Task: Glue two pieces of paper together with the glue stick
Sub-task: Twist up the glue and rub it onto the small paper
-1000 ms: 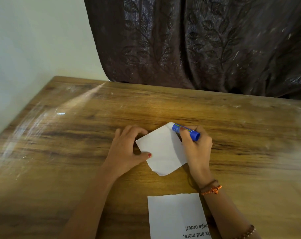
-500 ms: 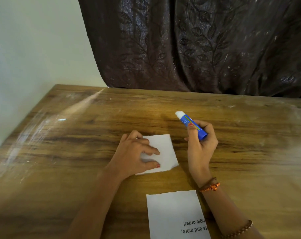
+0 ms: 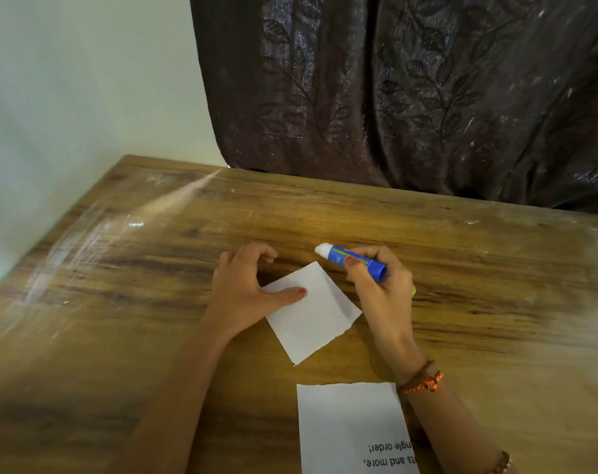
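Observation:
A small blank white paper point(image 3: 313, 313) lies turned like a diamond on the wooden table point(image 3: 119, 268). My left hand point(image 3: 244, 289) rests on the paper's left corner; its thumb presses the sheet and its fingers curl on the wood above. My right hand point(image 3: 379, 289) grips a blue glue stick point(image 3: 354, 260) just above the paper's upper right edge, white glue tip bared and pointing left. A second white paper point(image 3: 349, 422) with upside-down printed text lies near the table's front edge, apart from the first.
A dark leaf-patterned curtain point(image 3: 410, 97) hangs behind the table's far edge. A pale wall point(image 3: 68, 97) stands at the left. Bracelets circle my right wrist.
My left hand turned the small paper into a diamond and now holds only its left corner. My right hand came down and nearer with the glue stick.

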